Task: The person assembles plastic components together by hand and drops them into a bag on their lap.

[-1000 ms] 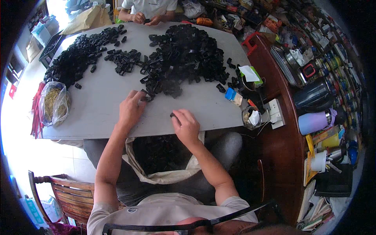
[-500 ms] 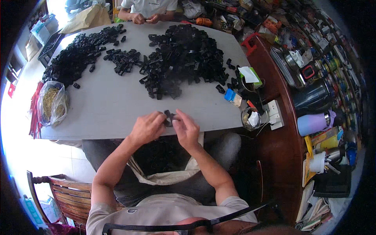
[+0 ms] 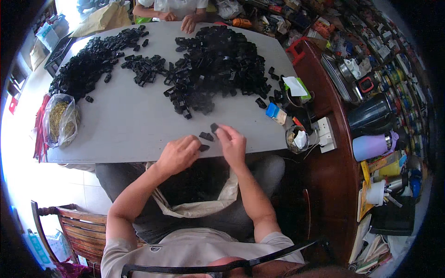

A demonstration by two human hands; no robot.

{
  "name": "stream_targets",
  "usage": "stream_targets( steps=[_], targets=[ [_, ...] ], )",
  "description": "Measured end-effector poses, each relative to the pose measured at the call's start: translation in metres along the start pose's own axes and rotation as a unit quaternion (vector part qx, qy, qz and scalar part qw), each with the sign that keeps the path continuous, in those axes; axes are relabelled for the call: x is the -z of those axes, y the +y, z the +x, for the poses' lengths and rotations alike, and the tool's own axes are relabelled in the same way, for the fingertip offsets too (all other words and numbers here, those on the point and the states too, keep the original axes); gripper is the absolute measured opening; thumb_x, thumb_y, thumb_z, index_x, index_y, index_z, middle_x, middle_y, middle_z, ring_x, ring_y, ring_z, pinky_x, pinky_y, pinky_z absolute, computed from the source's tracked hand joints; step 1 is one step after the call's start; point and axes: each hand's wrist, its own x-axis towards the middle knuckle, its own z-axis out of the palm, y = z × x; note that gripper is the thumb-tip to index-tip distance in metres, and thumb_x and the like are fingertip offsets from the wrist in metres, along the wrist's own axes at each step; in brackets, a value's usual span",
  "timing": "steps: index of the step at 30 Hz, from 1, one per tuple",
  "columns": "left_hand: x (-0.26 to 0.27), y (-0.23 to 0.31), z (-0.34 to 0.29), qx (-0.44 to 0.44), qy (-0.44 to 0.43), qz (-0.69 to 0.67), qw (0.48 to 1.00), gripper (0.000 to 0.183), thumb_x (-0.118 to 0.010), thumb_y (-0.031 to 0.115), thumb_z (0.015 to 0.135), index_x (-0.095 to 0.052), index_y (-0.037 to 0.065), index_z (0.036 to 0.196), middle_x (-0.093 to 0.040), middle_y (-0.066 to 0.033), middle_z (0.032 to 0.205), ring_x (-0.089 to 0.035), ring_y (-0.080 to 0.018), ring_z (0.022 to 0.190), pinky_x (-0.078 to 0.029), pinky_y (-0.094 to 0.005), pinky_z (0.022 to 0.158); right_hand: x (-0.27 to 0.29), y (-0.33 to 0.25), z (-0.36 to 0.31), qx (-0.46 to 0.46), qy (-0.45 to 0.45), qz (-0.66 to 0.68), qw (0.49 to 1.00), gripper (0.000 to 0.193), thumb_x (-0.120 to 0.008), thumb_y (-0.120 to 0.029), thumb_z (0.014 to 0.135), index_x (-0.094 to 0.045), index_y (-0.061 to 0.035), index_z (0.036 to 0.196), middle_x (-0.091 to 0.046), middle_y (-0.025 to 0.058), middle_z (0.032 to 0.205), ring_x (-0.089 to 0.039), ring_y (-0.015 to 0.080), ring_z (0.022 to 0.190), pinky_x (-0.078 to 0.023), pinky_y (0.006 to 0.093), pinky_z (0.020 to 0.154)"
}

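My left hand [image 3: 178,155] rests at the near edge of the grey table [image 3: 134,125], fingers curled, with a small black plastic piece [image 3: 204,148] at its fingertips. My right hand [image 3: 233,144] is just to its right and pinches another black piece [image 3: 214,127] between thumb and fingers. A third black piece [image 3: 206,136] lies on the table between the two hands. A large heap of the same black pieces [image 3: 218,65] fills the middle of the table beyond my hands. An open cloth bag [image 3: 199,185] holding black pieces sits on my lap below the table edge.
A second heap of black pieces [image 3: 92,60] lies far left, and a clear bag of small yellowish parts [image 3: 60,120] at the left edge. Another person's hands [image 3: 190,21] work at the far side. Cups, bottles and clutter crowd the brown desk [image 3: 324,185] to the right.
My left hand drew back from the heap to the near edge and met my right hand there. Now the hands have parted slightly, each with a black piece.
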Motion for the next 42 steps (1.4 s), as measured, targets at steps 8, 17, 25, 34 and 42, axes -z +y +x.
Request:
stream_targets(
  steps=[8, 17, 25, 34, 42],
  targets=[
    [0.016, -0.024, 0.006, 0.12, -0.001, 0.087, 0.989, 0.027, -0.074, 0.017, 0.095, -0.062, 0.006, 0.116, -0.062, -0.0116, 0.107, -0.068, -0.0342, 0.098, -0.058, -0.0481, 0.078, 0.004, 0.014, 0.027, 0.147, 0.092, -0.324, 0.93, 0.023, -0.073, -0.03, 0.1, -0.082, -0.0109, 0.108, -0.076, 0.0129, 0.107, -0.074, 0.0375, 0.095, -0.059, 0.0487, 0.081],
    [0.026, -0.022, 0.005, 0.128, -0.042, 0.025, 0.991, 0.038, -0.079, 0.024, 0.093, -0.064, 0.005, 0.123, -0.061, -0.0125, 0.129, -0.072, -0.0361, 0.096, -0.061, -0.0478, 0.082, -0.021, -0.004, -0.017, 0.264, 0.042, -0.273, 0.924, 0.024, -0.082, -0.016, 0.092, -0.078, -0.0069, 0.114, -0.076, 0.0107, 0.112, -0.075, 0.0361, 0.099, -0.061, 0.0438, 0.082],
    [0.038, -0.033, 0.007, 0.192, -0.082, -0.027, 0.978, 0.039, -0.083, 0.025, 0.089, -0.073, 0.009, 0.123, -0.067, -0.0125, 0.126, -0.074, -0.0355, 0.099, -0.061, -0.0482, 0.087, -0.023, 0.002, -0.018, 0.245, 0.025, -0.281, 0.927, 0.023, -0.079, -0.018, 0.095, -0.078, -0.0063, 0.115, -0.075, 0.0115, 0.111, -0.074, 0.0365, 0.099, -0.06, 0.0451, 0.082],
    [0.037, -0.039, 0.007, 0.213, -0.095, -0.058, 0.971, 0.037, -0.085, 0.023, 0.085, -0.077, 0.009, 0.119, -0.07, -0.0113, 0.1, -0.073, -0.0334, 0.093, -0.059, -0.0445, 0.083, -0.023, -0.007, -0.017, 0.228, 0.019, -0.268, 0.936, 0.025, -0.077, -0.021, 0.098, -0.076, -0.0043, 0.116, -0.074, 0.0132, 0.109, -0.074, 0.0388, 0.097, -0.06, 0.0462, 0.081],
    [0.028, -0.032, 0.004, 0.174, -0.099, -0.075, 0.977, 0.034, -0.082, 0.023, 0.086, -0.077, 0.009, 0.117, -0.072, -0.0111, 0.097, -0.073, -0.0338, 0.093, -0.058, -0.0458, 0.083, -0.03, -0.011, -0.022, 0.354, -0.062, -0.16, 0.919, 0.029, -0.084, -0.004, 0.086, -0.078, -0.0044, 0.115, -0.076, 0.0089, 0.116, -0.072, 0.032, 0.103, -0.06, 0.0436, 0.087]
  ],
)
